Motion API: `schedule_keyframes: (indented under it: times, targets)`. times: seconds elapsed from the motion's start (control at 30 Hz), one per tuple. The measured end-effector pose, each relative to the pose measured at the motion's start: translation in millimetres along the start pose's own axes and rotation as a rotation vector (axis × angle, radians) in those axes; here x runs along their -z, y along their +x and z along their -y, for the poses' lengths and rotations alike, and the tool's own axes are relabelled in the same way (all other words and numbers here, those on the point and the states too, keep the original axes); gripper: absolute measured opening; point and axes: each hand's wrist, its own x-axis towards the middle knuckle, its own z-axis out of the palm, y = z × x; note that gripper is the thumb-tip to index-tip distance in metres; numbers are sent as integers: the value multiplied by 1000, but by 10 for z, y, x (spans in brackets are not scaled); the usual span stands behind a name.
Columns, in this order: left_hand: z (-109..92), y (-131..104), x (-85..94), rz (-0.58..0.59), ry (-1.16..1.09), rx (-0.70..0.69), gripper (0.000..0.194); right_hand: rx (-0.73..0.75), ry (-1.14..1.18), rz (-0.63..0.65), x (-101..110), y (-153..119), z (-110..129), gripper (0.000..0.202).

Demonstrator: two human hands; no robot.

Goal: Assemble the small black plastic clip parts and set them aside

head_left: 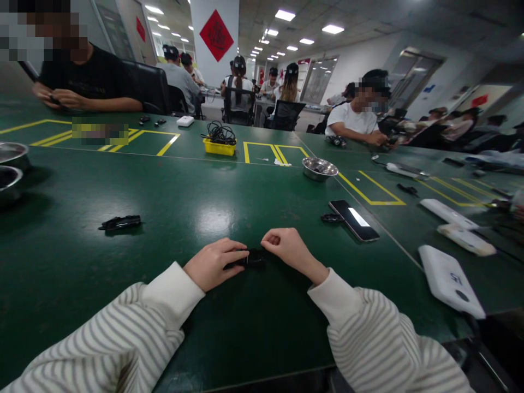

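Note:
My left hand [219, 263] is closed around the left end of a small black plastic part [256, 257] that lies low at the green tabletop. Thumb and fingers sit on either side of it, hiding some of its shape. Just beyond the part's right end, my right hand [286, 245] is closed in a pinch; whatever lies between its fingertips is too small to make out. A similar black part [120, 222] rests by itself on the table to the left. To the right lie a phone [355, 219] and a small black piece [331, 218] touching its left edge.
A metal bowl [320, 169] stands ahead on the right, near a yellow tray [220, 147] of black cables. More metal bowls [12, 155] are at the left edge. White power banks [450, 281] lie along the right side. A person in black [88, 82] sits across the table.

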Motion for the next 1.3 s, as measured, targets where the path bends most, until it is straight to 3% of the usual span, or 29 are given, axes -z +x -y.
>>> schedule_keyframes:
  times: [0.13,0.23,0.5,0.8,1.3]
  targets:
    - [23,0,2,-20,18,38,24,12,148,-80,15,-42,67,14]
    - [36,-4,-4,-16,17,53,25,90,136,-114,-57,-76,144,12]
    - [50,-6,-27,-31,-3,66,23,172,118,-20,-205,-99,191,7]
    - [43,-7,-12,-38,3,67,23,176,9,-88,-233,-125,215,7]
    - [54,-15,-15,-28,104,73,24,285,-109,-25,-145,-180,201,17]
